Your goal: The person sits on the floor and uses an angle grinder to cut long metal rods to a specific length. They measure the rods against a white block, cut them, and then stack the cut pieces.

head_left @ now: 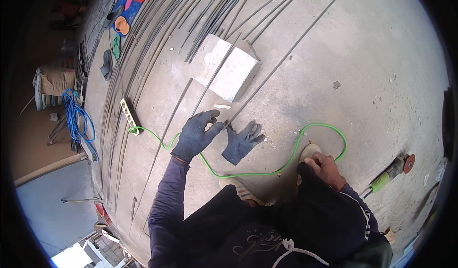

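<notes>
My left hand point(194, 135), in a dark grey work glove, hovers over the floor with its thumb and curled fingers apart and nothing visible between them. A thin steel rod point(217, 72) slants across a white block point(228, 67) and runs in behind that hand. Close to its thumb is the near end of a longer steel rod point(291, 51). An empty dark grey glove point(242, 143) lies just to the right. Bare, my right hand point(327, 170) is beside my right knee, above the foot, with its fingers bent inward; whatever may be in them is hidden.
Many long rods point(143, 58) cover the floor at left and far. A green cable point(267, 174) loops before my feet from a power strip point(129, 116). An angle grinder point(392, 172) with a red disc lies at right. Blue hose point(76, 117) and loose slippers point(107, 65) are at left.
</notes>
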A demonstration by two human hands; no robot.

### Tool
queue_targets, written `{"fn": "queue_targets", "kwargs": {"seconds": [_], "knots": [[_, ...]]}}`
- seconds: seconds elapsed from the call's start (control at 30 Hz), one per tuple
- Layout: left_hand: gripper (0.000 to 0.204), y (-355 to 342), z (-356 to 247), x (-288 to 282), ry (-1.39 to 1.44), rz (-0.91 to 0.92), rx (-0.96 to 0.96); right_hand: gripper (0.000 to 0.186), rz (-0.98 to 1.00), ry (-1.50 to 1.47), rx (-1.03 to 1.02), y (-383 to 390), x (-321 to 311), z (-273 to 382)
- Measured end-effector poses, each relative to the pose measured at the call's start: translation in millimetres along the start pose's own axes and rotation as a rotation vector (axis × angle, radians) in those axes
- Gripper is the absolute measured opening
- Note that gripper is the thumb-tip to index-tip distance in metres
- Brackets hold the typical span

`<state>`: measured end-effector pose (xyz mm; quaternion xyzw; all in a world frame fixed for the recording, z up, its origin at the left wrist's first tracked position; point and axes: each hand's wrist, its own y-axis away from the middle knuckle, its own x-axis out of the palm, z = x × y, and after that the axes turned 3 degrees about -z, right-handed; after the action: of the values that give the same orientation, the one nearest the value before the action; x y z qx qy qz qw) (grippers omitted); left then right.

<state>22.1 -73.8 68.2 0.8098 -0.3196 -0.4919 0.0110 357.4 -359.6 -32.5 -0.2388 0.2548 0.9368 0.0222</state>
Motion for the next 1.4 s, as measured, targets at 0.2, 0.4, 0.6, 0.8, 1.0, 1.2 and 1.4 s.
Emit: {"fn": "queue_targets", "kwargs": {"seconds": [0.2, 0.4, 0.6, 0.8, 1.0, 1.2, 1.4], "knots": [[0.043, -46.8, -8.4, -40.3, -0.176, -0.073, 0.052, 0.037, -0.051, 0.063, -0.191, -18.4, 55.6, -9.6], [0.043, -143.0, -62.8, -54.3, -0.130, -0.165, 0.122, 0.033, -0.149, -0.078, -0.130, -15.2, 63.5, -23.5], [0.045, -251.2, -126.8, -7.0, -0.063, -0.105, 0.149, 0.032, -0.204, -0.122, -0.187, -12.8, 72.6, -38.9], [0.043, -342.7, -118.3, 81.5, -0.363, -0.211, 0.149, 0.032, -0.199, -0.133, -0.133, -12.8, 66.3, -36.4], [0.030, -382.5, -92.8, 110.5, -0.553, -0.263, 0.033, 0.032, -0.208, -0.243, -0.079, -15.7, 62.5, -33.8], [0.018, -388.0, -87.2, 111.2, -0.717, -0.299, 0.134, 0.032, -0.093, -0.189, -0.033, -19.1, 58.9, -35.2], [0.023, -403.2, -85.3, 102.9, -0.711, -0.231, 0.084, 0.033, -0.114, -0.181, 0.019, -21.5, 60.8, -31.7]]}}
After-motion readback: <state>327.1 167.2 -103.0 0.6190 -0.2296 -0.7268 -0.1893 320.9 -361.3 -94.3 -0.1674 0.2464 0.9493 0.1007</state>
